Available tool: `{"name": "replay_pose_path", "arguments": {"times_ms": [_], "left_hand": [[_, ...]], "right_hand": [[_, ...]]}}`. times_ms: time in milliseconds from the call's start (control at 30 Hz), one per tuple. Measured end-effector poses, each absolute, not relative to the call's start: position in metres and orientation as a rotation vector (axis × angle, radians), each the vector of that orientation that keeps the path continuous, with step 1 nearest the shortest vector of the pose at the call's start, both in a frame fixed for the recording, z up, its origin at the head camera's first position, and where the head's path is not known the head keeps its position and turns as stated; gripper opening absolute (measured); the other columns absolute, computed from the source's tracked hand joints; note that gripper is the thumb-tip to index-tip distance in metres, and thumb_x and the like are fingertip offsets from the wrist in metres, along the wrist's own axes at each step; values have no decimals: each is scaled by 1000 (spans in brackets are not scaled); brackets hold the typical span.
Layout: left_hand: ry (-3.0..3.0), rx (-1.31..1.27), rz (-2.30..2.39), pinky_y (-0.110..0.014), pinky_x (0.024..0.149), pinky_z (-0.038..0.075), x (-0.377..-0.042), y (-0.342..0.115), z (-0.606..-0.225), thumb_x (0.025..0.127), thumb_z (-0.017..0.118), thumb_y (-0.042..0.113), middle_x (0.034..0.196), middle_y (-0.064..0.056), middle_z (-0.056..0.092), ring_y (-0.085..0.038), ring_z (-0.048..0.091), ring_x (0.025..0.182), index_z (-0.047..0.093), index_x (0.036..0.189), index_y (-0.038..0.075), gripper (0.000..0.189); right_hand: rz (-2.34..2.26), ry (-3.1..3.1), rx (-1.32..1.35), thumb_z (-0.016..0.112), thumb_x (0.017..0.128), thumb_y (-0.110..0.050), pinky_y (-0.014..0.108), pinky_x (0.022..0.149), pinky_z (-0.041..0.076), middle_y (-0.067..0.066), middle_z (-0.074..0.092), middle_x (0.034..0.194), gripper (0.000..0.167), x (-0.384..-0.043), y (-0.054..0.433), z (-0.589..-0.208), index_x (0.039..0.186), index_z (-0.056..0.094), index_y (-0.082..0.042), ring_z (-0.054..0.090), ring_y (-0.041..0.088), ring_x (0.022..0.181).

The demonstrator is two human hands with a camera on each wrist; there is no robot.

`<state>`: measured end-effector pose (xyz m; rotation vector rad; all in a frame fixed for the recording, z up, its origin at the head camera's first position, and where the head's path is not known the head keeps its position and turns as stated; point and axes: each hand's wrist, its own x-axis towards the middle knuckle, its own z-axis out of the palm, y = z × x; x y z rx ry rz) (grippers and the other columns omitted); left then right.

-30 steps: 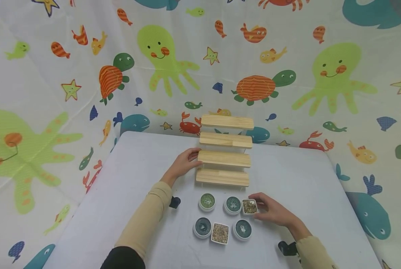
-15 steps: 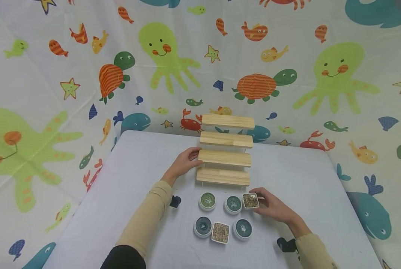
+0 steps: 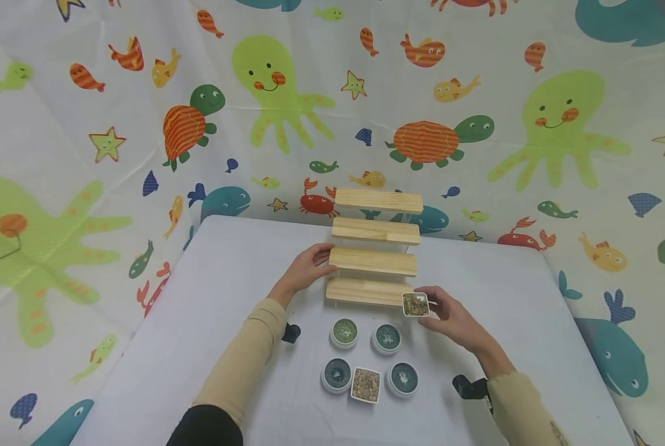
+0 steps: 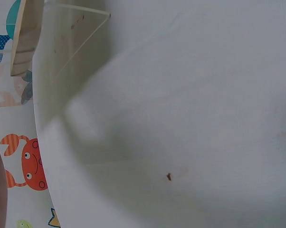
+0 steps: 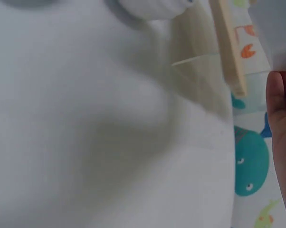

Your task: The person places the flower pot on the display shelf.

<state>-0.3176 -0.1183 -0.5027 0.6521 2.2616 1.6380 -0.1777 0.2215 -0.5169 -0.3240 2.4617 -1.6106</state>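
Right hand: the right hand (image 3: 453,317) pinches a square white pot (image 3: 416,304) by its right side, thumb toward the near edge and fingers toward the far edge.
Square pot in hand: filled with loose greenish-brown bits, it overlaps the right front corner of the lowest board (image 3: 368,290) in the head view; whether it touches the wood I cannot tell for certain.
Left hand: the left hand (image 3: 308,267) holds the left end of the second board from the bottom (image 3: 373,261), fingers at its far corner and thumb at its near one.
Four-tier stand: pale wooden boards rise in steps toward the back, the third board (image 3: 375,230) and top board (image 3: 379,199) above the two lower ones, on clear supports.
Pots on the cloth: a round pot with green fill (image 3: 344,333) stands near the stand's front, left of a round pot with dark teal fill (image 3: 387,338); nearer the person, a square pot of pinkish-brown gravel (image 3: 365,385) sits between two more teal-filled round pots (image 3: 336,375).
Table: covered in white cloth (image 3: 510,310).
Backdrop: a white curtain (image 3: 321,56) printed with octopuses, turtles, crabs and whales.
Sleeves: beige sleeves (image 3: 243,353), the left one crossed by a black band (image 3: 206,426).
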Motion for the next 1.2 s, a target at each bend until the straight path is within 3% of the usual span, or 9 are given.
{"name": "replay_pose_path", "arguments": {"times_ms": [200,533,800,1067,1200], "left_hand": [[2266,625,1653,-36,112,41,-335,-116,-532,89,73,12,145,-25,43,-34,44,134,38,144,-5,67],[2289,595,1658,-29,109,44,-336,-116,-533,87,77,19,141,-17,49,-26,49,131,44,142,1,67],[2290,586,1646,-28,108,44,-335,-115,-532,87,76,18,142,-17,49,-26,49,131,43,143,1,67],[2290,584,1642,-28,108,44,-334,-116,-529,88,75,17,142,-17,49,-26,49,131,43,143,0,66],[2295,583,1636,-28,108,44,-335,-115,-530,88,75,18,142,-17,49,-26,49,131,43,143,1,66]], "right_hand": [[-1654,2498,-320,71,88,-6,50,115,33,15,46,136,59,-188,213,-500,139,42,-3,40,36,133],[-1754,2533,-229,72,88,-11,50,118,29,17,45,139,63,-207,193,-476,141,40,-2,40,34,134],[-1769,2563,-108,72,88,-20,46,119,29,14,47,138,66,-217,183,-465,143,39,-5,41,32,133],[-1844,2515,-34,72,90,-25,45,112,41,14,46,139,69,-225,177,-459,146,37,-7,45,31,130],[-1881,2495,3,72,90,-26,44,112,40,12,46,139,68,-230,173,-456,146,37,-8,46,28,130]]}}
